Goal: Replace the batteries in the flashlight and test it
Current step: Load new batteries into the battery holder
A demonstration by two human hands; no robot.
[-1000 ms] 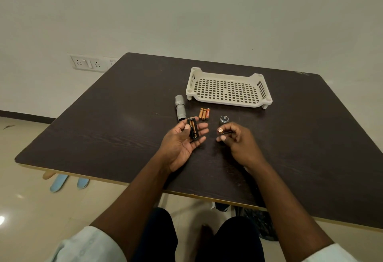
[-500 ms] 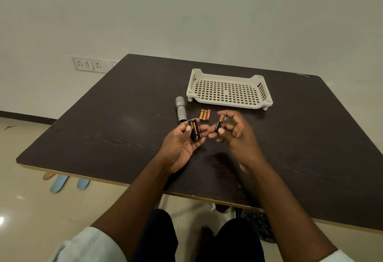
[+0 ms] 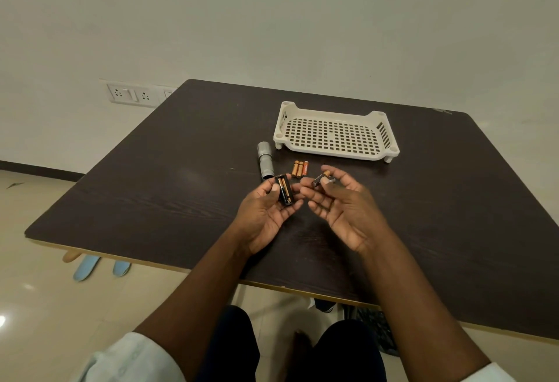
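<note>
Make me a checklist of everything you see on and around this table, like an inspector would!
Surface: dark wood-grain table, pale edge strip in front.
Job's things: grey flashlight body lying on the table; black battery holder with a battery in it; one battery held in the air; three loose batteries side by side on the table.
Clutter: white perforated tray, nothing in it.
Grippers: left hand holds the battery holder; right hand pinches the single battery.
Cables: nothing seen.
Surroundings: plain wall, wall socket panel, tiled floor, blue slippers under the table.
</note>
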